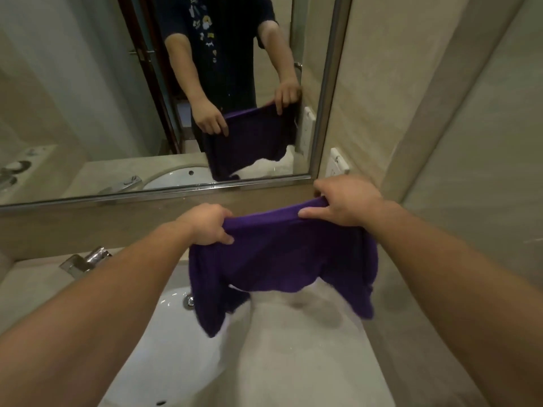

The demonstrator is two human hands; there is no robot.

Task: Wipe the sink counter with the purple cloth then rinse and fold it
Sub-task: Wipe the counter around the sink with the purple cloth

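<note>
Purple cloth (279,254) in both hands' grip

Both bare forearms reach forward from the lower corners of the view, converging toward the middle and held raised. The left hand (209,224) sits lower and nearer, knuckles up, fingers curled under and thumb pressed in, pinching the top left edge of the soft purple fabric cloth (276,259). The right hand (345,201) is higher and farther forward, back of the hand up, thumb lying along the cloth's upper hem and fingers folded over its far side, gripping the top right edge. The wrists look roughly straight, though the wide-angle distortion makes that hard to judge. The hands are well apart.
</note>
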